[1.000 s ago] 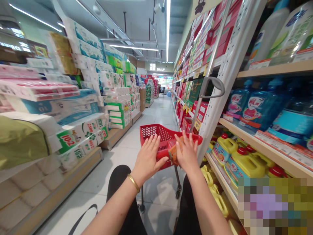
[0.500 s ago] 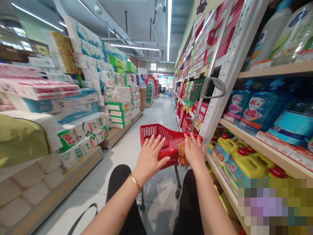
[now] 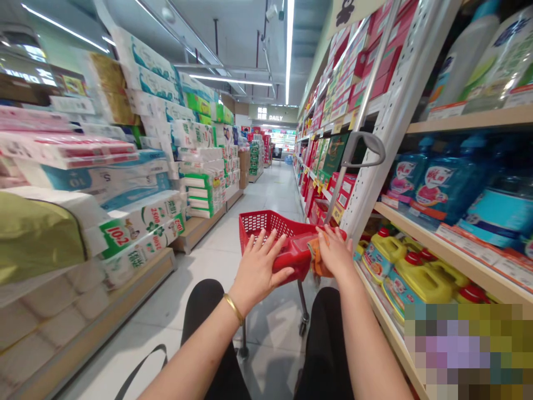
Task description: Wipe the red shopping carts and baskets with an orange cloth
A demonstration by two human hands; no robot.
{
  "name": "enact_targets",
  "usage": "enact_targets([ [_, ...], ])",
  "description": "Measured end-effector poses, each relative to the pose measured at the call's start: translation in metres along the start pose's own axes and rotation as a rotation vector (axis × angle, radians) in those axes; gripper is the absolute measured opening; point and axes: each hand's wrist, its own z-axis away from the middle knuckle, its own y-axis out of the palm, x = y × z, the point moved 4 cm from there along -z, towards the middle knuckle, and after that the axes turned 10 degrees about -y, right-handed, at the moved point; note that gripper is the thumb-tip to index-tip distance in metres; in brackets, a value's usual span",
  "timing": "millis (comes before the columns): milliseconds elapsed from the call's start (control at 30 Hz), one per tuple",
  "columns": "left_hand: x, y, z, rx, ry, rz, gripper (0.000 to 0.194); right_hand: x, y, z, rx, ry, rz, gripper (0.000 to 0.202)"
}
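1. Near the middle of the frame, a red cart (image 3: 295,250) is stood on wheeled legs, just beyond the dark-trousered knees (image 3: 204,311).
2. Just left of centre, the left hand (image 3: 260,264) is held palm down over the cart's near edge, fingers spread wide; whether the edge is touched cannot be told.
3. Around the left wrist, a gold bracelet (image 3: 233,309) is worn.
4. Right of centre, the right hand (image 3: 335,253) is laid over an orange cloth (image 3: 318,261) at the cart's near right end, fingers stretched out; whether the cloth is gripped or only pressed cannot be told.
5. At the right, blue bottles (image 3: 443,180) are lined up on a shelf (image 3: 408,226), with yellow jugs (image 3: 428,280) kept below.
6. At the left, wrapped paper packs (image 3: 137,239) are stacked on a low platform (image 3: 150,283).
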Motion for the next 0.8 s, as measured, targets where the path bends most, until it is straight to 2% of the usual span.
enact_targets([
  [33,-0.002,0.001,0.000,-0.002,0.002,0.001,0.083,-0.004,-0.001,-0.002,-0.002,0.035,0.009,0.053],
  [100,-0.004,0.002,-0.001,-0.010,0.006,0.003,0.083,0.008,0.001,0.003,-0.008,0.001,0.027,0.053],
  [233,0.000,0.003,0.000,-0.024,0.018,0.007,0.085,0.064,0.012,0.029,-0.010,-0.364,0.020,0.049],
  [300,0.004,0.002,0.001,-0.021,0.020,0.011,0.085,0.073,0.012,0.035,-0.004,-0.478,0.001,0.048],
  [367,0.007,0.000,0.002,-0.011,0.021,0.017,0.085,0.060,0.008,0.028,0.003,-0.411,-0.013,0.048],
  [467,0.006,-0.001,0.003,0.003,0.035,0.036,0.085,0.026,0.002,0.011,0.010,-0.133,-0.007,0.051],
  [533,0.005,0.000,0.003,0.002,0.054,0.052,0.086,0.022,0.001,0.008,0.011,-0.067,0.003,0.052],
  [567,0.005,0.000,0.003,-0.002,0.066,0.059,0.087,0.029,0.003,0.010,0.012,-0.106,0.006,0.052],
  [700,0.006,0.001,0.004,-0.027,0.105,0.081,0.093,0.070,0.010,0.029,0.026,-0.460,-0.009,0.049],
  [733,0.007,0.001,0.004,-0.029,0.106,0.085,0.094,0.071,0.010,0.031,0.029,-0.493,-0.012,0.049],
  [800,0.008,0.000,0.004,-0.025,0.106,0.089,0.095,0.059,0.006,0.025,0.031,-0.418,-0.009,0.049],
])
